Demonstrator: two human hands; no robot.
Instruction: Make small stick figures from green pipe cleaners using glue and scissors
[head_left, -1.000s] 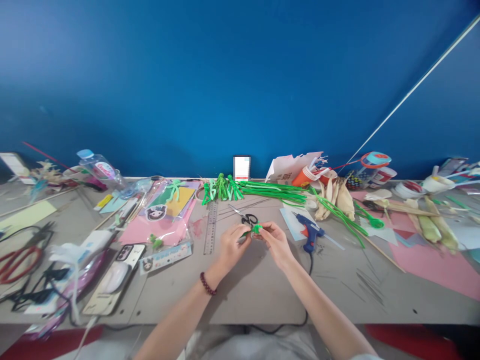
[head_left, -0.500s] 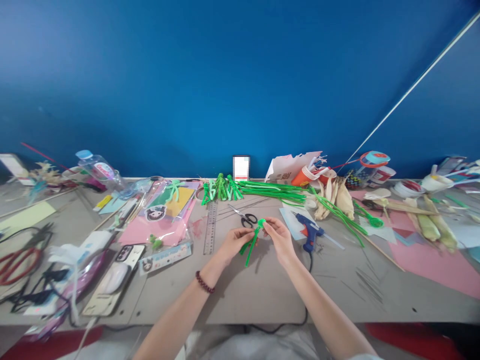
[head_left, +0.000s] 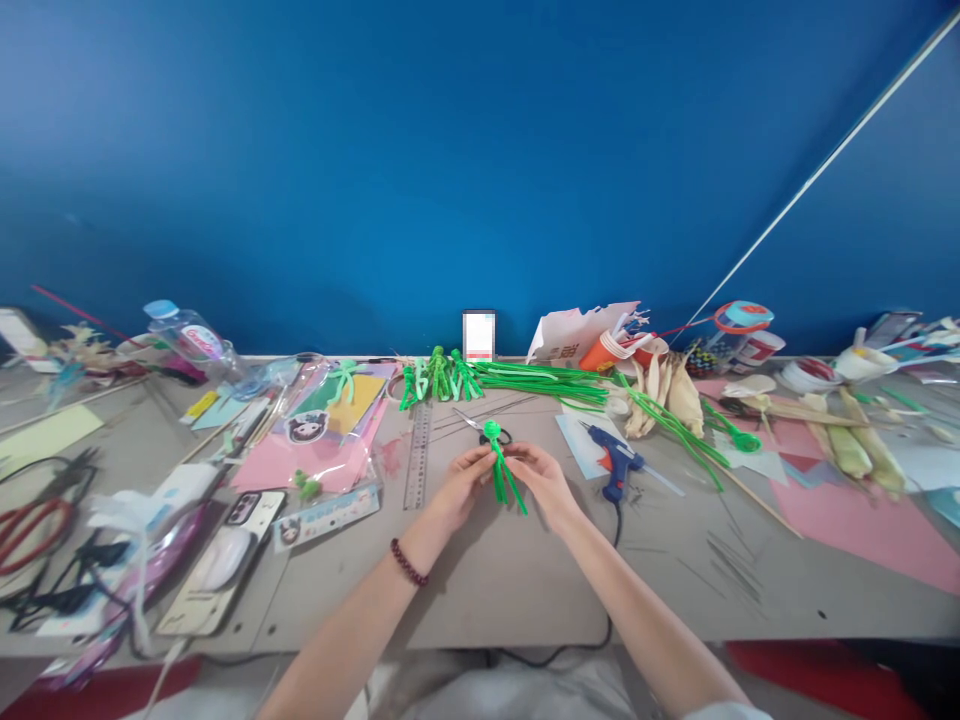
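Observation:
Both of my hands meet at the middle of the grey table (head_left: 517,580), pinching a small green pipe-cleaner figure (head_left: 498,467). Its round looped head points up and away from me, and its loose legs hang toward me between the hands. My left hand (head_left: 459,489), with a dark bead bracelet on its wrist, grips the figure from the left. My right hand (head_left: 541,482) grips it from the right. Black-handled scissors (head_left: 480,429) lie just behind the figure.
A blue glue gun (head_left: 613,459) with a black cord lies right of my hands. A metal ruler (head_left: 417,455), finished green figures (head_left: 439,378) and a bundle of green pipe cleaners (head_left: 555,382) lie behind. Coloured paper packs (head_left: 322,430), a phone (head_left: 246,508) and red scissors (head_left: 30,520) crowd the left; corn husks (head_left: 667,390) the right.
The figure was hidden between my fingers, then hung head-up with legs down to the left; now I hold it upright between both hands, slightly farther left and nearer the scissors.

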